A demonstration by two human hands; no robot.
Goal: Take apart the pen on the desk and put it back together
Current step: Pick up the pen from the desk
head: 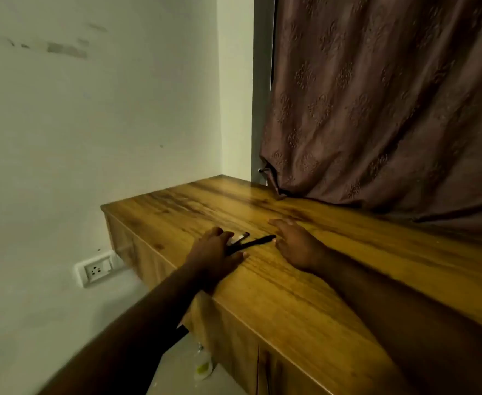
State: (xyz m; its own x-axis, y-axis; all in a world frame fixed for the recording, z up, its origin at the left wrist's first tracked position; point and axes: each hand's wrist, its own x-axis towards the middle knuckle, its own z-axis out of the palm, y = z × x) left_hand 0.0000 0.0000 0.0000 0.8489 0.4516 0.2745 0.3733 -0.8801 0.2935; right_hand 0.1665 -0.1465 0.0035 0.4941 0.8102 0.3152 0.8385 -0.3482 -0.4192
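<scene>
In the head view, the thin black pen (255,241) lies on the wooden worktop (305,280) between the left hand (215,252), fingers spread flat over its end, and the open right hand (294,243); it looks light, stiff and slippery, best pinched at both ends.

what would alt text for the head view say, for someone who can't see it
Two bare hands reach onto a wooden desk toward dark pen pieces lying between them, the left hand resting on one end and the right hand open beside the other. A brown curtain hangs behind; a wall socket sits low left.
</scene>
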